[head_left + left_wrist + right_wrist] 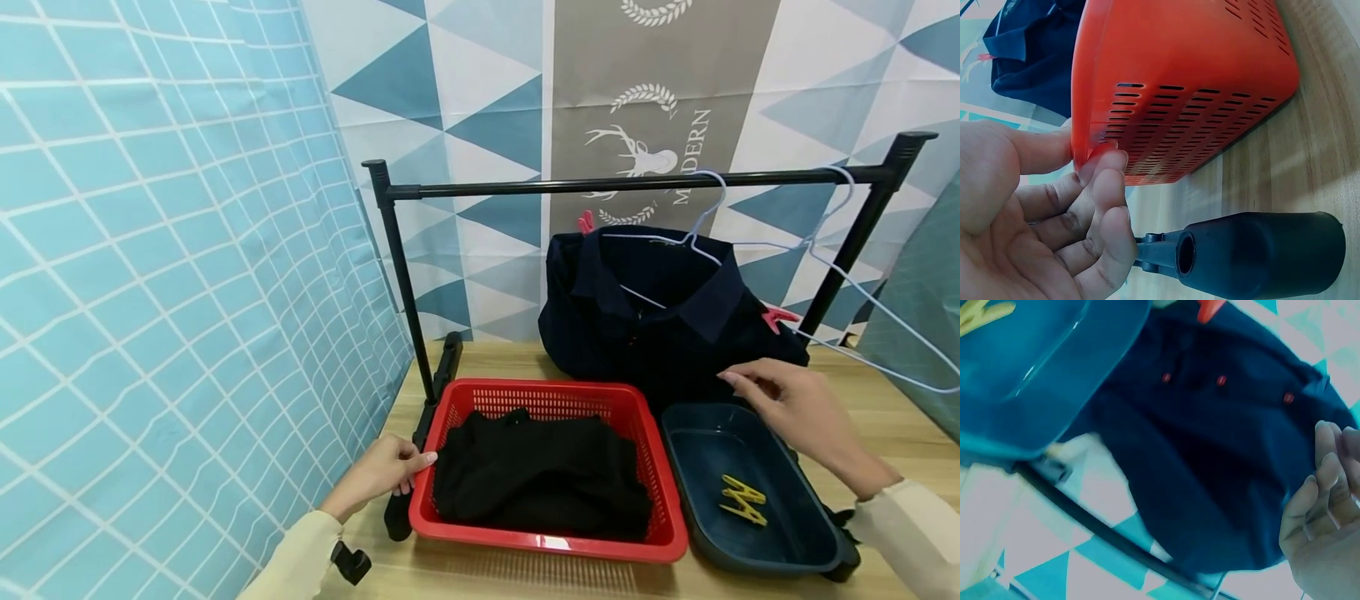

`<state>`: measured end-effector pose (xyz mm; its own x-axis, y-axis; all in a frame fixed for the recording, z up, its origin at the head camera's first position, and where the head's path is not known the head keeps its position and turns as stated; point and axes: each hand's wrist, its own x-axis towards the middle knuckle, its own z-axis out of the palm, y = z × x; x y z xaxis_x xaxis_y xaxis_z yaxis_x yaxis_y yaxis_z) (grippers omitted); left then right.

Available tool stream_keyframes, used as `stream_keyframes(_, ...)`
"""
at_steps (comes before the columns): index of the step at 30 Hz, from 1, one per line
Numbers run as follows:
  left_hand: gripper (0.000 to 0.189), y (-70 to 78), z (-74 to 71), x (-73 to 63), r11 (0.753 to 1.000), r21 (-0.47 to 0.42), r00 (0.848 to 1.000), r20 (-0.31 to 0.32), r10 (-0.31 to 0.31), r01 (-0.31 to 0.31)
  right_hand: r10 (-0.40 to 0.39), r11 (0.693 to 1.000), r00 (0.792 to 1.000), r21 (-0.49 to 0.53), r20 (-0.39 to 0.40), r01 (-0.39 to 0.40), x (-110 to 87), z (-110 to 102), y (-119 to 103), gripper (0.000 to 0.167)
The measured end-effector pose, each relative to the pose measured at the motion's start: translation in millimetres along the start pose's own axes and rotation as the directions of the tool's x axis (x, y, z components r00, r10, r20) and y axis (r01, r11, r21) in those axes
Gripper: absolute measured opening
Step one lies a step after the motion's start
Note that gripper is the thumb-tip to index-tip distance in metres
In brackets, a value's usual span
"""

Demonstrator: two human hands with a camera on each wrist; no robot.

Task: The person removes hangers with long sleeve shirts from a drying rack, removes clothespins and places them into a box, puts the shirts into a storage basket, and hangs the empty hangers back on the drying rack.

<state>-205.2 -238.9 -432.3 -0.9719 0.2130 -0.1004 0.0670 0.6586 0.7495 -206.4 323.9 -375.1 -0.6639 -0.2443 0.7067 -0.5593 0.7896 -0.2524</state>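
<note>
My left hand point(381, 471) pinches the left rim of a red plastic basket point(551, 546), thumb on top and fingers beneath, as the left wrist view shows at the basket's slotted wall point(1166, 106). Folded black cloth point(540, 475) lies in the basket. Over the back of a dark blue tub point(780, 546) hovers my right hand point(798, 412), loosely curled and holding nothing. Just behind it, a navy collared shirt point(660, 333) hangs on a light blue hanger point(708, 212), with red clothespins point(778, 317) at its shoulders. In the right wrist view, buttons point(1221, 380) show on the shirt.
A black rail point(480, 189) on two posts crosses behind the basket. A second, bare hanger point(885, 312) hangs at its right end. Yellow clothespins point(742, 500) lie in the tub. Black feet point(397, 517) of the rack stand beside the basket on the wooden table point(487, 575).
</note>
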Motion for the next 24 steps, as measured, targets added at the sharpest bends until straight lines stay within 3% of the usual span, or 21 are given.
stream_keyframes(3, 0.034, 0.3, -0.3, 0.1, 1.000, -0.011, 1.000, 0.002, 0.001, -0.001, 0.094, 0.994, 0.995, -0.053, -0.020, -0.094, -2.0, -9, 14, 0.004)
stream_keyframes(6, 0.034, -0.5, -0.3, 0.7, 1.000, -0.015, 1.000, 0.005, 0.001, -0.001, 0.192, 0.975, 0.980, -0.102, -0.055, -0.197, -3.4, -18, 26, 0.019)
stream_keyframes(10, 0.034, -1.8, -0.1, 1.0, 1.000, -0.021, 1.000, 0.008, 0.004, -0.004, 0.338, 0.927, 0.938, -0.144, -0.084, -0.347, -4.6, -25, 36, 0.036)
stream_keyframes(13, 0.034, -1.8, -0.1, 0.3, 1.000, -0.026, 1.000, 0.004, 0.008, -0.008, 0.426, 0.891, 0.901, -0.137, -0.081, -0.433, -5.7, -27, 40, 0.038)
stream_keyframes(17, 0.034, -1.6, 0.2, -0.5, 0.999, -0.034, 1.000, 0.001, 0.010, -0.010, 0.464, 0.876, 0.884, -0.114, -0.060, -0.468, -5.3, -26, 46, 0.042)
stream_keyframes(24, 0.034, -0.6, -0.3, -0.6, 0.999, -0.049, 1.000, 0.009, 0.018, -0.018, 0.430, 0.888, 0.901, -0.157, -0.050, -0.433, 0.2, -21, 47, 0.043)
